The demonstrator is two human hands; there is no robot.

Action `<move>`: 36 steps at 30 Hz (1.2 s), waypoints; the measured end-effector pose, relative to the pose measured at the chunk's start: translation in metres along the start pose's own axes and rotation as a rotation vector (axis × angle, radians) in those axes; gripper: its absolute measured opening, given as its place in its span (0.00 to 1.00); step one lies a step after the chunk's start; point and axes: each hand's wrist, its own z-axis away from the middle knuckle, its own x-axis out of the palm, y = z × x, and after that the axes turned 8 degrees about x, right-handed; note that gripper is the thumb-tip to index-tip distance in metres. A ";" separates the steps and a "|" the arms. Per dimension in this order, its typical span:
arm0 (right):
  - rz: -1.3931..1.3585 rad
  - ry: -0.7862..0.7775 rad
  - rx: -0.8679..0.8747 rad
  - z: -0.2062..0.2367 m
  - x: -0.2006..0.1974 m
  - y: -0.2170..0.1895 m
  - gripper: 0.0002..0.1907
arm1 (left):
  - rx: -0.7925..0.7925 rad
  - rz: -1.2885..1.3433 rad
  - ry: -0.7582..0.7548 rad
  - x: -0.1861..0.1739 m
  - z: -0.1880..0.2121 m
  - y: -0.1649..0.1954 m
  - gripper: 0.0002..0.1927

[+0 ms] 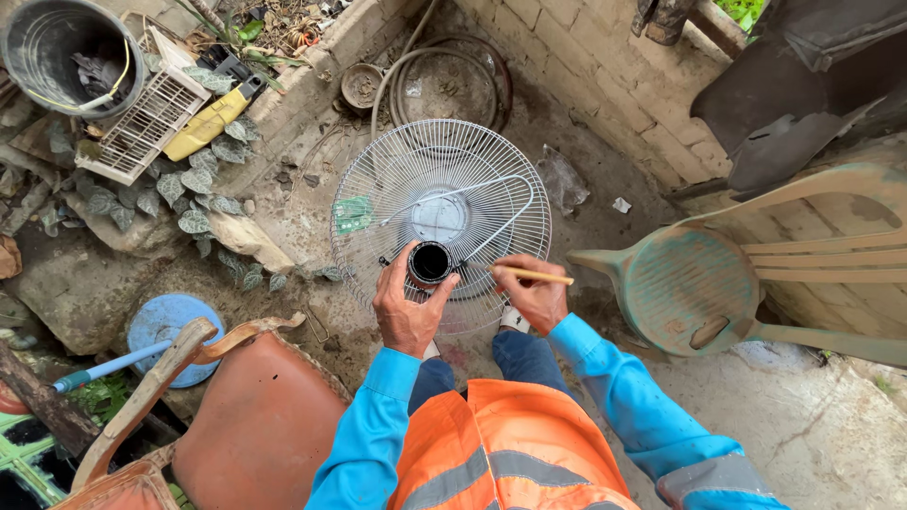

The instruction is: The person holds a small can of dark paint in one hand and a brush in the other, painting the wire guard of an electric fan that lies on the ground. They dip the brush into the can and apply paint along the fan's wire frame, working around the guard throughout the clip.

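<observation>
One fan guard [441, 222], white wire, lies flat on the ground directly ahead of both hands. One small black can [430, 263], open at the top, is gripped in the left hand [408, 307], fingers wrapped about its side; it sits over the guard's near rim. One thin stick [531, 275] is pinched in the right hand [531, 295], its tip pointing away from the can, just beside it. One green plastic chair [704, 283] lies right of the right hand.
</observation>
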 end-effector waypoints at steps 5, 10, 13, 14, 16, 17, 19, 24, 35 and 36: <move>0.016 0.092 -0.090 -0.010 -0.016 -0.006 0.09 | -0.002 0.004 0.016 0.001 0.004 0.002 0.38; -0.030 -0.068 -0.112 -0.003 -0.013 0.006 0.09 | 0.004 -0.011 0.056 0.003 0.002 0.006 0.37; 0.048 -0.117 -0.091 -0.006 -0.008 0.016 0.09 | -0.024 -0.028 0.056 0.006 0.000 0.009 0.38; 0.018 -0.099 -0.075 -0.010 -0.009 0.019 0.09 | -0.032 -0.027 0.062 0.007 0.000 0.011 0.38; -0.043 -0.064 -0.043 -0.019 -0.014 0.025 0.09 | -0.048 -0.024 0.076 0.010 0.000 0.013 0.38; -0.038 -0.026 -0.063 -0.026 -0.019 0.028 0.08 | -0.047 -0.029 0.086 0.012 0.001 0.014 0.38; -0.030 0.051 -0.099 -0.041 -0.035 0.030 0.08 | -0.046 -0.041 0.100 0.016 0.003 0.015 0.38; -0.020 0.003 -0.123 -0.051 -0.048 0.030 0.08 | -0.048 -0.034 0.098 0.018 0.006 0.015 0.37; -0.013 0.094 -0.112 -0.042 -0.035 0.024 0.08 | 0.006 0.005 0.064 -0.009 0.013 0.016 0.38; 0.030 0.083 -0.099 -0.038 -0.036 0.024 0.08 | -0.001 0.021 0.054 -0.011 0.014 0.016 0.38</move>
